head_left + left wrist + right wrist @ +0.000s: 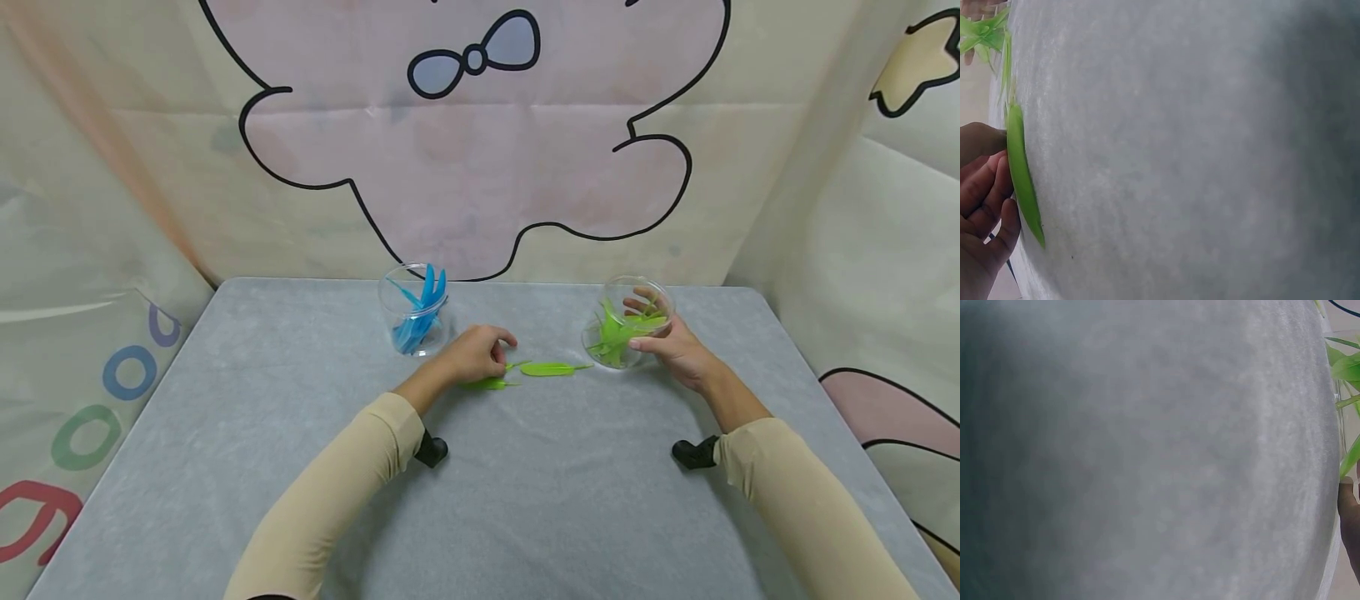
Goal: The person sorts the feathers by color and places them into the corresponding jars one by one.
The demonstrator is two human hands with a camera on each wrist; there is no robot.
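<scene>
In the head view my left hand (474,354) is low over the table, its bent fingers at the stem of one green feather. Thumb and fingertips are partly hidden, so a pinch is not clear. A green feather (487,384) lies just beneath this hand; the left wrist view shows a green feather (1020,172) in front of the fingertips. Another green feather (551,369) lies to the right. My right hand (682,354) grips a clear plastic cup (636,281) holding several green feathers (617,333), thumb in front, fingers behind.
A second clear cup (390,304) with several blue feathers (422,312) stands at the back, left of my left hand. A grey cloth (555,500) covers the table. Printed curtains (472,150) hang behind the table and at both sides.
</scene>
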